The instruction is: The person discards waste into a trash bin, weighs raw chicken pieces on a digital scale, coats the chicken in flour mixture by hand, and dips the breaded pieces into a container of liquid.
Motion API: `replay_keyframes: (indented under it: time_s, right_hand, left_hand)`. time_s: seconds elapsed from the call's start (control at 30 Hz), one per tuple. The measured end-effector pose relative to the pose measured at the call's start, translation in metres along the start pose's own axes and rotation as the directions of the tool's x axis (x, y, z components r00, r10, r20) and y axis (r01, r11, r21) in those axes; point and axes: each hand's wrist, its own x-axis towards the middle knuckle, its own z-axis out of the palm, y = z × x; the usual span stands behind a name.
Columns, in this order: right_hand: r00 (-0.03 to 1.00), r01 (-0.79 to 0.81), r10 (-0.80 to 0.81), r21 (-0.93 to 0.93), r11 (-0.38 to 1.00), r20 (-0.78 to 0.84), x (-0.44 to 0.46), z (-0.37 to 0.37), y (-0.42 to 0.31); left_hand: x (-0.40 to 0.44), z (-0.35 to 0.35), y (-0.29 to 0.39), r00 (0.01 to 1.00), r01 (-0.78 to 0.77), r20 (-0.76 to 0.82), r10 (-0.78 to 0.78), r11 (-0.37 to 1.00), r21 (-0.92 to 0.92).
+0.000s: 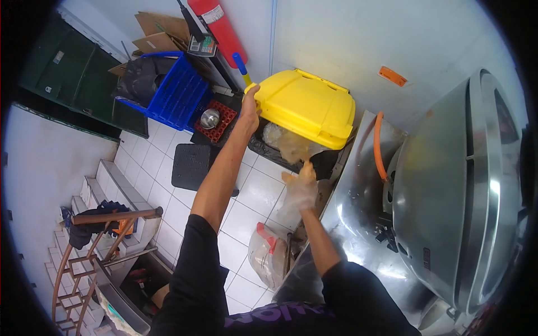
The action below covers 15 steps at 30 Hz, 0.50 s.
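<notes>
My left hand is closed on the left edge of a yellow bin lid, which is tilted up. Under the raised lid, a black bin liner lines the bin's mouth, with crumpled clear plastic inside. My right hand, in a loose clear plastic glove, is at the near side of the opening. Its fingers are pinched on a limp, brownish see-through plastic bag that hangs over the bin; what the bag contains cannot be made out.
A large steel machine with an orange hose stands close on the right. A black stool, a blue crate and a red crate holding a metal bowl are to the left. A filled plastic bag lies below my right arm.
</notes>
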Motion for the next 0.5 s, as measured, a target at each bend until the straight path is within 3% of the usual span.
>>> replay_keyframes:
  time_s: [0.03,0.1,0.13,0.2,0.27,0.3,0.37,0.4,0.47,0.5]
  right_hand:
    - [0.989,-0.115,0.103,0.11,0.987,0.108,-0.018,-0.007,-0.001]
    - [0.983,-0.081,0.059,0.121,0.989,0.174,-0.067,0.002,0.021]
    - [0.935,-0.182,0.089,0.248,0.952,0.342,-0.094,-0.019,0.012]
    - [0.833,-0.054,-0.141,0.333,0.941,0.535,-0.146,-0.035,0.028]
    - [0.783,0.17,-0.327,0.324,0.931,0.529,-0.184,-0.043,0.05]
    - [0.724,0.506,-0.534,0.19,0.841,0.436,-0.203,-0.064,0.045]
    - [0.666,0.719,-0.669,-0.045,0.693,0.329,-0.24,-0.07,0.059]
    - [0.717,0.553,-0.587,0.206,0.807,0.376,-0.255,-0.059,0.071]
    - [0.78,0.326,-0.5,0.438,0.838,0.376,-0.28,-0.046,0.093]
    - [0.782,0.419,-0.555,0.421,0.804,0.282,-0.283,-0.06,0.089]
  left_hand:
    - [-0.035,0.009,0.012,0.998,0.037,-0.043,-0.038,0.999,-0.027]
    - [-0.055,-0.003,0.004,0.997,0.053,-0.058,-0.054,0.998,-0.019]
    - [-0.065,-0.011,-0.004,0.994,0.079,-0.073,-0.079,0.997,-0.007]
    - [-0.096,-0.039,-0.023,0.977,0.015,0.213,-0.025,0.999,0.047]
    - [-0.151,-0.064,-0.04,0.989,0.039,0.126,-0.076,0.961,0.273]
    - [-0.176,-0.09,-0.061,0.986,0.01,0.156,-0.067,0.939,0.344]
    - [-0.257,-0.119,-0.08,0.988,0.03,0.131,-0.078,0.942,0.334]
    - [-0.276,-0.159,-0.105,0.973,-0.019,0.215,-0.083,0.9,0.435]
    - [-0.341,-0.244,-0.199,0.979,0.183,-0.137,-0.15,0.945,0.271]
    - [-0.385,-0.274,-0.227,0.953,0.284,-0.198,-0.229,0.901,0.327]
